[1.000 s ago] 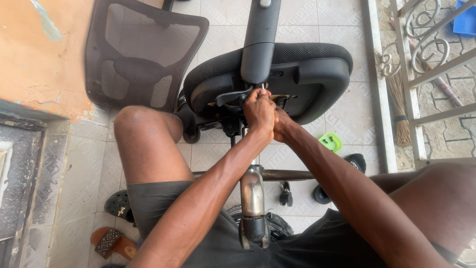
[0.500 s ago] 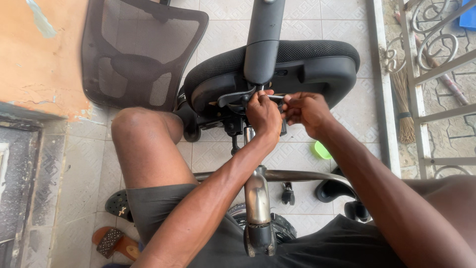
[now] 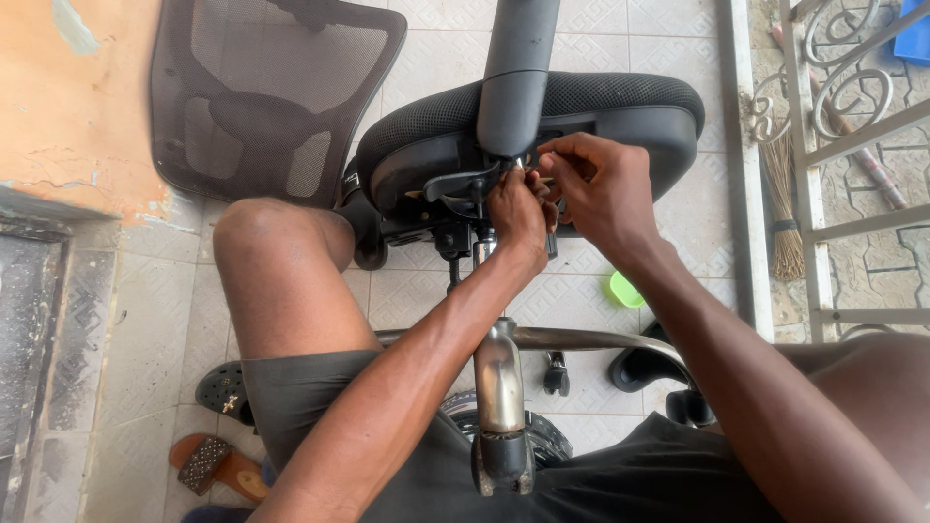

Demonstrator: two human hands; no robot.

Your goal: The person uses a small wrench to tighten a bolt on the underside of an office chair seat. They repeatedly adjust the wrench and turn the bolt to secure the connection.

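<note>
The upturned office chair seat (image 3: 601, 116) fills the upper middle of the frame, underside toward the camera, its padded rim soft but its black plastic pan stiff; it looks bulky and fairly heavy, best steadied by the pan's edge or by the gas column (image 3: 518, 68) rising from its middle. Just below, the metal tilt mechanism (image 3: 450, 199) is hard, with edges and levers that could pinch. Both hands meet there at the centre: the left hand (image 3: 518, 215) is curled shut around a small part of the mechanism, though what exactly it pinches cannot be told; the right hand (image 3: 601, 184) has its fingertips closed together on a small fitting beside it, hidden by the fingers. The chrome chair base (image 3: 504, 387) reaches up from the lower middle, smooth and likely slippery, crowding the forearms. The mesh backrest (image 3: 271, 97) lies at the upper left. A bare knee (image 3: 262, 242) stands left of centre. A broom (image 3: 780, 203) leans at the right, a small green lid (image 3: 625, 290) lies on the tiles, and a sandal (image 3: 208, 463) sits at the lower left
</note>
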